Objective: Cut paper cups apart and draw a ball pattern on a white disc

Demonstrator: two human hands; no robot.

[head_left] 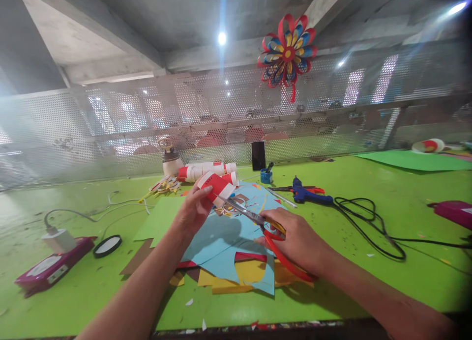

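Observation:
My left hand (193, 210) grips a red and white paper cup (217, 187), its fingers partly hidden behind it. The cup is tilted over the middle of the table. In my right hand (291, 232) is a pair of scissors (254, 216) with red and yellow handles. Their blades point up and left, and the tips reach the lower edge of the cup; whether they bite into it I cannot tell. Below both hands lie blue paper sheets (214, 241) over yellow and red pieces. Several stacked paper cups (202, 171) lie behind the left hand.
A blue glue gun (309, 195) with a black cord rests at the right. Purple power strips (61, 266) lie left and right. Behind stand a phone (258, 155), a small blue pot (266, 176) and a spray bottle (171, 162). A paper flower (288, 54) hangs on the perforated screen.

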